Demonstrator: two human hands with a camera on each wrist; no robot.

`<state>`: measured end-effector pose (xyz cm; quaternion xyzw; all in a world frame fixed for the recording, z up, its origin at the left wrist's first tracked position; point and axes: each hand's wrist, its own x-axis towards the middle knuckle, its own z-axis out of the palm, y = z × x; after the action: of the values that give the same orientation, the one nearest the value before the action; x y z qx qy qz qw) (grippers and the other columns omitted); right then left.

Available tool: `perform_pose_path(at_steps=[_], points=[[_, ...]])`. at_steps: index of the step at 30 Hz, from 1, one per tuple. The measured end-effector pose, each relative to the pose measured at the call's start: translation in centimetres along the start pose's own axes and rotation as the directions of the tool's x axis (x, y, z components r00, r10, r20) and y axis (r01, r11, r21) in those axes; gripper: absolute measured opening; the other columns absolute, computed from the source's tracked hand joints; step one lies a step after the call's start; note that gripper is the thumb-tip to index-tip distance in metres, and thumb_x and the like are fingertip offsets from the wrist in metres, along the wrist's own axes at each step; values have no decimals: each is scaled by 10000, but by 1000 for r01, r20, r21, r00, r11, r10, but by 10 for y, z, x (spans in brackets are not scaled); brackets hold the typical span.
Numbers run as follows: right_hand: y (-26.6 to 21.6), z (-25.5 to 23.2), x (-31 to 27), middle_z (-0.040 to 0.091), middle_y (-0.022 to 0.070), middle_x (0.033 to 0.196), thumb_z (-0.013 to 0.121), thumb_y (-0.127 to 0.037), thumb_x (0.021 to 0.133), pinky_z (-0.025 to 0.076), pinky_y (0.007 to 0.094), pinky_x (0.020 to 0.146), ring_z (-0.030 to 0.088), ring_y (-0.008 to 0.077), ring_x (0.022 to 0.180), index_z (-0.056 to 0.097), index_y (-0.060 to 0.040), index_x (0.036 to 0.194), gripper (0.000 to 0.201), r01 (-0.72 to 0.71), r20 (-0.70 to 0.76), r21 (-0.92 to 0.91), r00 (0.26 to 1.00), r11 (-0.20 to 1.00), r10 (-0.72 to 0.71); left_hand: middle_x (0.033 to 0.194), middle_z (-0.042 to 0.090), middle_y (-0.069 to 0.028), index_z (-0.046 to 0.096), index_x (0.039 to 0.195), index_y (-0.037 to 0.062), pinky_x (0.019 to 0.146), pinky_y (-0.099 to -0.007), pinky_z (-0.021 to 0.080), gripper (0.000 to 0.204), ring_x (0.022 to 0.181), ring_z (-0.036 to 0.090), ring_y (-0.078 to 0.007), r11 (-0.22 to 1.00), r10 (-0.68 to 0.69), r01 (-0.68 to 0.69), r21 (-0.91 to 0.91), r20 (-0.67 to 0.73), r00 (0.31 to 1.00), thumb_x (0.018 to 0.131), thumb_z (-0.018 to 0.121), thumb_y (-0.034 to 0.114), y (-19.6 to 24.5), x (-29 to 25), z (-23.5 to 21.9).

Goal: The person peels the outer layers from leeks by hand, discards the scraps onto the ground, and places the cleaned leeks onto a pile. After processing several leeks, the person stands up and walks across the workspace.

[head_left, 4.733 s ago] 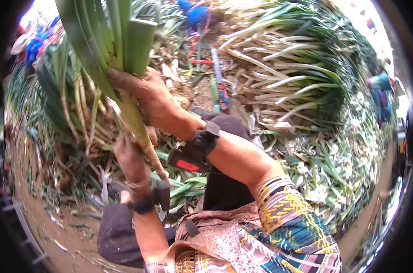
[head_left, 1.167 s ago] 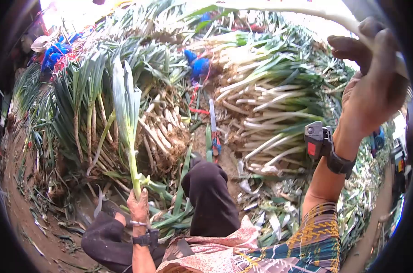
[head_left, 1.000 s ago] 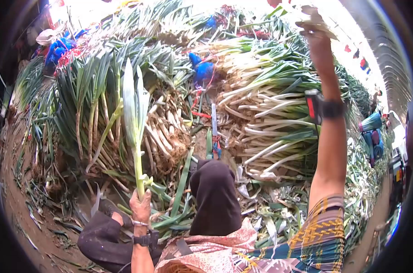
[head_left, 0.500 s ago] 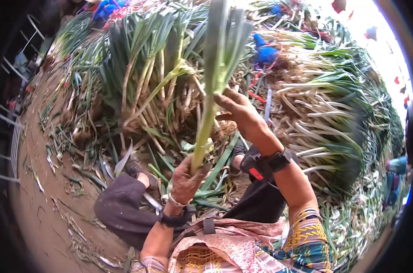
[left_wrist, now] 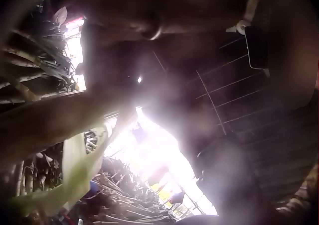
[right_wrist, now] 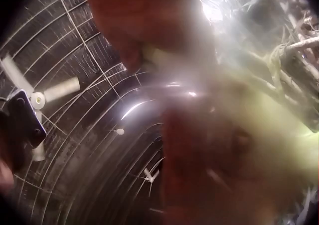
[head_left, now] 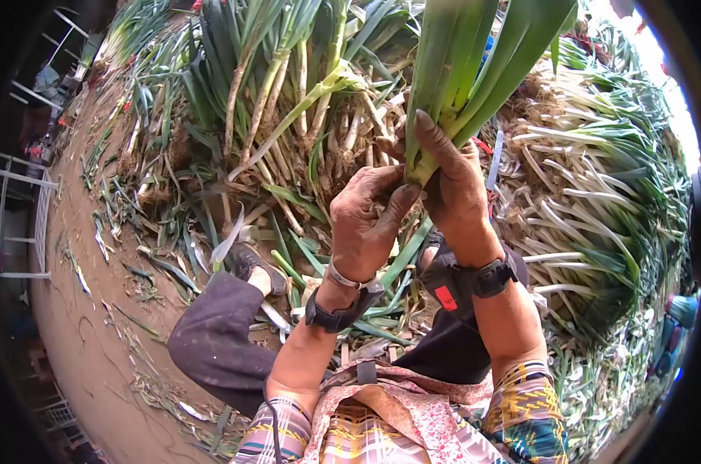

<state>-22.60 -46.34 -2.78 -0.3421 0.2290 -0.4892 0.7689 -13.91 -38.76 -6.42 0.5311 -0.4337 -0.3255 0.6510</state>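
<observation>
One leek (head_left: 462, 81) with broad green leaves points up and away from me in the head view. My right hand (head_left: 460, 189) grips it where the leaves fan out, the thumb laid along the stem. Just below, my left hand (head_left: 368, 220) pinches the same leek between thumb and fingers, close against the right hand. The lower stalk is hidden behind the hands. In the left wrist view a pale green strip of leaf (left_wrist: 77, 177) hangs at lower left. The right wrist view is hazy, with a blurred yellow-green stalk (right_wrist: 284, 115) close to the camera.
Untrimmed leeks with roots (head_left: 277, 100) stand piled ahead on the left. On the right lies a heap of pale-stemmed leeks (head_left: 590, 201). A long blade (head_left: 495, 161) shows between the piles. Leaf scraps (head_left: 389, 290) litter the ground around my legs.
My right hand has come down from far right, where it held out a pale stalk, to the leek in my left hand. The left hand has risen up the leek. The head view has turned left.
</observation>
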Motion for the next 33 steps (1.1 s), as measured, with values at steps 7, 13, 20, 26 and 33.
perform_pose_path(at_steps=[7,13,20,26,33], points=[[-20,-4,-4,567,64,814,449,-404,923,541,287,671,564,131,667,442,-7,1210,489,67,23,51,997,996,-68,782,612,-56,593,904,-1,653,-215,452,188,719,548,-71,941,-128,110,-319,-38,991,914,532,177,2,-15,3],[-41,-38,7,529,76,751,468,-377,919,341,160,347,486,92,547,474,0,1025,392,85,108,158,989,984,-102,609,456,9,492,846,77,517,-307,408,244,489,408,-108,819,-241,336,-465,253,937,926,482,307,18,-48,-46],[-62,-68,15,533,74,783,598,-252,868,391,190,422,473,103,590,465,-38,960,268,348,-142,207,935,914,-324,886,607,-138,609,1043,66,801,-433,426,309,914,557,-348,437,-435,-76,896,284,855,737,624,105,-65,-124,-160],[-32,-49,18,523,55,728,623,-102,839,452,251,453,521,144,576,483,-32,904,170,396,-410,89,851,914,-329,1202,504,-138,478,1267,88,929,-372,417,695,1091,505,-283,361,531,-601,713,373,761,621,731,41,-12,-19,-4],[-55,-90,23,499,63,727,590,-93,857,418,274,467,501,160,582,496,-20,913,131,367,-447,230,863,901,-237,871,653,-104,658,828,35,819,-375,507,191,818,621,-256,645,530,-693,322,465,709,653,666,-38,5,-36,-1]])
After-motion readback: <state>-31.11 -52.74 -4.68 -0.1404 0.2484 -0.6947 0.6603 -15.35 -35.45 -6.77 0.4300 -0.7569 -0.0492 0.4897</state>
